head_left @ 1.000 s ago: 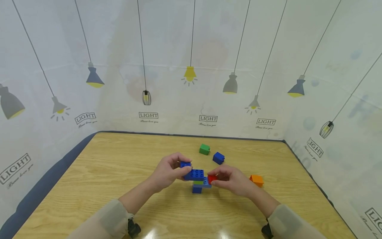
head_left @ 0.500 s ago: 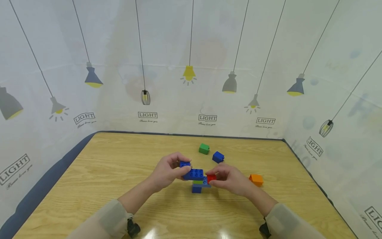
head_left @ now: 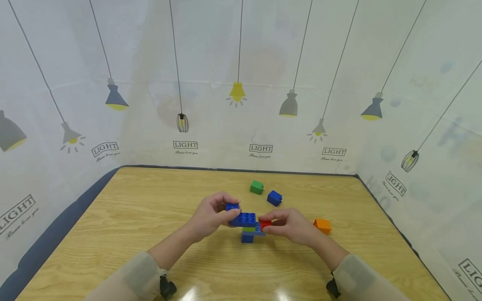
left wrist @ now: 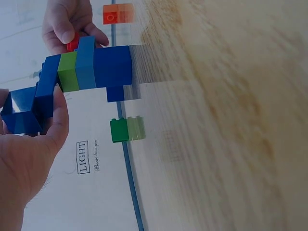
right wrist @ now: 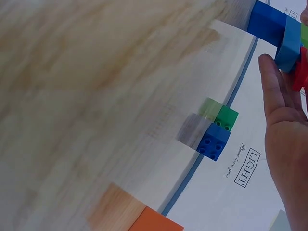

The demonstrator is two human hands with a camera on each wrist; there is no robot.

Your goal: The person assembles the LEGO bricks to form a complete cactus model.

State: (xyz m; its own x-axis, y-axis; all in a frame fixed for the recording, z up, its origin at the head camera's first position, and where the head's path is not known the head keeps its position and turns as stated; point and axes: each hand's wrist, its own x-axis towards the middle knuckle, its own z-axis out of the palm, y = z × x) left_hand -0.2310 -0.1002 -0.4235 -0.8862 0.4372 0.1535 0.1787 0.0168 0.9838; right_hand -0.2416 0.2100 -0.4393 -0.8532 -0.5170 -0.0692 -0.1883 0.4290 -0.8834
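A stack of toy building bricks stands on the table in front of me. At its base is a blue brick point(head_left: 247, 239), then a lighter blue brick point(left wrist: 86, 63) and a lime green brick point(left wrist: 68, 72). A long blue brick point(head_left: 247, 219) lies above, with a smaller blue brick point(head_left: 232, 206) at its left end. My left hand point(head_left: 208, 217) grips this upper left end between thumb and fingers. My right hand point(head_left: 293, 227) pinches a red brick point(head_left: 265, 225) at the right end of the lighter blue one. Fingers partly hide the red brick, so its seating cannot be told.
Behind the stack lie a green brick point(head_left: 257, 187) and a separate blue brick point(head_left: 274, 198). An orange brick point(head_left: 322, 226) lies right of my right hand. The wooden table point(head_left: 150, 196) meets a lamp-printed wall covering point(head_left: 211, 125) at its far edge.
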